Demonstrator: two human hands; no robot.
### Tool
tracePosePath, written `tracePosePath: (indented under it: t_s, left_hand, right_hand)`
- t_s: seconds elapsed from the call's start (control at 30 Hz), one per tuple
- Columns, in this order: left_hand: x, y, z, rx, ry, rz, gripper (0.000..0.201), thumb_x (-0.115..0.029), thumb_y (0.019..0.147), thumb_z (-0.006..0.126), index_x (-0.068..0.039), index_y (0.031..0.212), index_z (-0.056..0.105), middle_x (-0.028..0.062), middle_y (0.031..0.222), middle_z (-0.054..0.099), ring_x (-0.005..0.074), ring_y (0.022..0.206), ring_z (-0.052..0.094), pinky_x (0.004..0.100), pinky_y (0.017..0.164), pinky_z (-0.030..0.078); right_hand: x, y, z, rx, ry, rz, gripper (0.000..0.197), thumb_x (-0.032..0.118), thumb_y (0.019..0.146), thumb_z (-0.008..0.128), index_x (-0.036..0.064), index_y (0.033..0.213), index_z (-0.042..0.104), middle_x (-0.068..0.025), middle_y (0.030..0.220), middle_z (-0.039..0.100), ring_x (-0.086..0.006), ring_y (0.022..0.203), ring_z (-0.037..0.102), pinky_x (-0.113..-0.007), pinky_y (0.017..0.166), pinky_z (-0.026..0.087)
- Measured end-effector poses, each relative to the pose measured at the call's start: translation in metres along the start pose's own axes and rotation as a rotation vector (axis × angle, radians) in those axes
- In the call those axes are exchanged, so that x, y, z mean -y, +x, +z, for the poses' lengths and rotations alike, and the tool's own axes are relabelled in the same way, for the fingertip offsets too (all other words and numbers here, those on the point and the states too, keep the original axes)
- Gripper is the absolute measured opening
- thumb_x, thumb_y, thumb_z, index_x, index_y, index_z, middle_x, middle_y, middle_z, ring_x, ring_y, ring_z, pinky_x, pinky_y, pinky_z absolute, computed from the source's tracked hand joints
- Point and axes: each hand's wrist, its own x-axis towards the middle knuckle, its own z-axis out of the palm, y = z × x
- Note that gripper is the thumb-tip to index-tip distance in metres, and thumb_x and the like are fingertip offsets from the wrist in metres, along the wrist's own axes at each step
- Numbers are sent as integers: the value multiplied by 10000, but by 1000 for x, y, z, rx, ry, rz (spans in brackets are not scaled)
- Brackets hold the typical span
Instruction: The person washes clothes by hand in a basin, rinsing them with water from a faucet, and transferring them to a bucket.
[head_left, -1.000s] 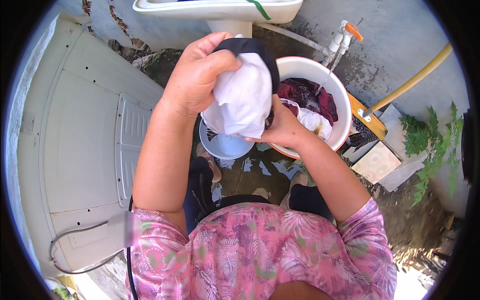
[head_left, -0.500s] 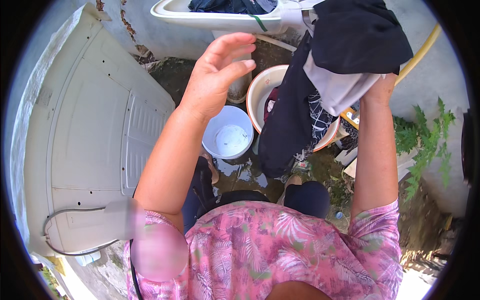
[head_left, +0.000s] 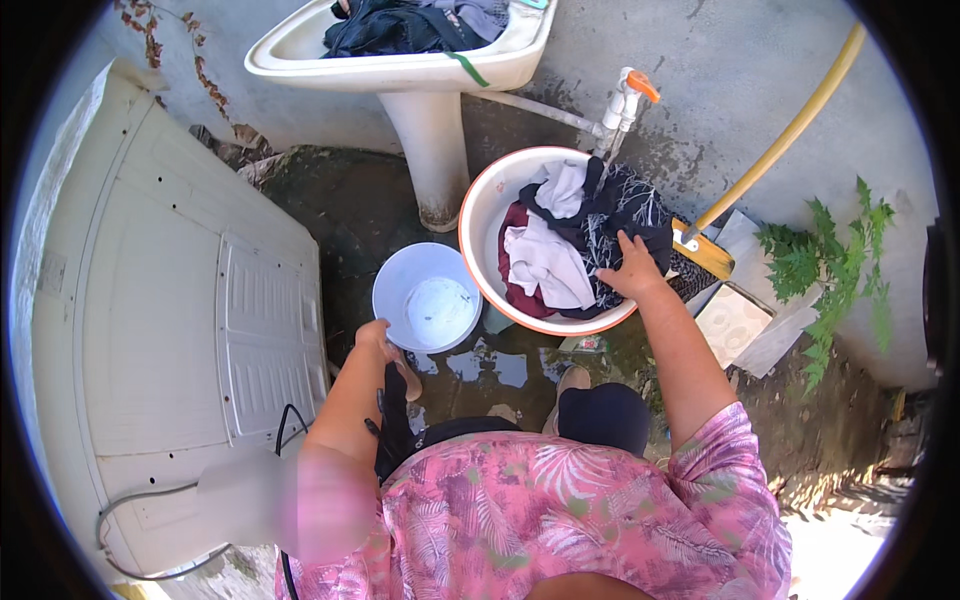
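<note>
My right hand (head_left: pixel 637 270) lies on dark fringed fabric (head_left: pixel 632 205) at the right side of a white basin (head_left: pixel 484 215) with an orange rim. Its fingers are spread. Also in the basin are a pale grey cloth (head_left: pixel 545 262), a maroon cloth (head_left: pixel 517 292) and black garments. To the basin's left stands a pale plastic bucket (head_left: pixel 392 300) with a little in its bottom. My left hand (head_left: pixel 374 340) is at the bucket's near left rim, its fingers bent against the edge and partly hidden.
A white pedestal sink (head_left: pixel 425 125) holding dark clothes stands behind. A tap (head_left: pixel 626 100) with an orange handle rises over the basin. A yellow-handled broom (head_left: pixel 770 150) leans right, near tiles (head_left: pixel 735 318) and a leafy plant (head_left: pixel 835 250). A white appliance panel (head_left: pixel 160 280) fills the left. The ground is wet.
The black and pale garments that my right hand held up are now down in the basin, released. My left hand has dropped from the air to the bucket's rim. The view has shifted slightly.
</note>
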Motion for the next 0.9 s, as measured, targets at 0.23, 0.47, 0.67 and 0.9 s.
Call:
tracePosePath:
  t_s: [0.23,0.47,0.67,0.9]
  left_hand:
    - [26,1,47,-127,179,41,454,-141,780,565,-16,1190,417,177,1073,428,313,918,465,521,798,434]
    - [39,40,26,-111,91,3,525,-100,730,584,8,1216,419,196,1227,457,390,1047,472,519,719,435]
    - [50,40,42,-136,112,-78,530,-115,747,586,-7,1230,399,184,1264,419,379,1078,444,518,761,445]
    - [61,47,69,-95,49,-95,463,-118,804,519,-15,1225,356,228,1189,422,414,986,487,513,762,459]
  right_hand:
    - [-39,7,41,-499,192,59,913,376,667,693,135,1389,189,-209,1416,168,-358,1301,195,-464,1035,213]
    - [-5,35,25,-390,61,179,891,606,699,542,185,1399,187,-193,1436,142,-338,1336,98,-479,1063,79]
    - [34,41,72,-5,133,-100,644,290,717,618,156,1302,385,-114,1381,318,-276,1266,300,-352,1023,296]
    - [22,24,30,-120,381,-321,514,220,719,637,116,1200,487,-165,1172,507,-306,1031,529,-350,859,444]
